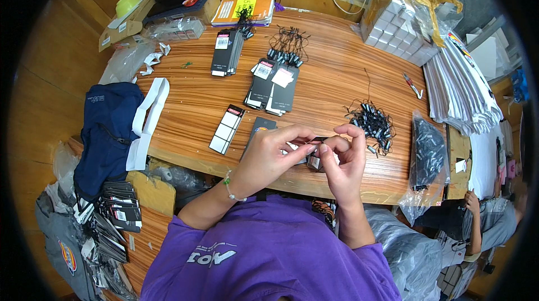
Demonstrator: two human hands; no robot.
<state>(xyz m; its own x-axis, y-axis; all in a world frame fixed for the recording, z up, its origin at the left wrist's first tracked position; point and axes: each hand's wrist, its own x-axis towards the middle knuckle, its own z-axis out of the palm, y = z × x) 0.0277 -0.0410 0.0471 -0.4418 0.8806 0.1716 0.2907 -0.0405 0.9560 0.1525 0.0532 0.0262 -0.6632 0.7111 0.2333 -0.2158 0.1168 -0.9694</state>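
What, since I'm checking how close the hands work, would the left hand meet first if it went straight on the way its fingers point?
Beyond the dark tag at its fingertips, the left hand would probably meet the right hand, though the depth between them is unclear.

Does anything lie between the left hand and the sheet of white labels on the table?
Yes: a dark card lies between the left hand and the label sheet, partly hidden by the hand. Nothing else visible stands between them.

Matt card tags (284, 96) (wooden table (331, 71))
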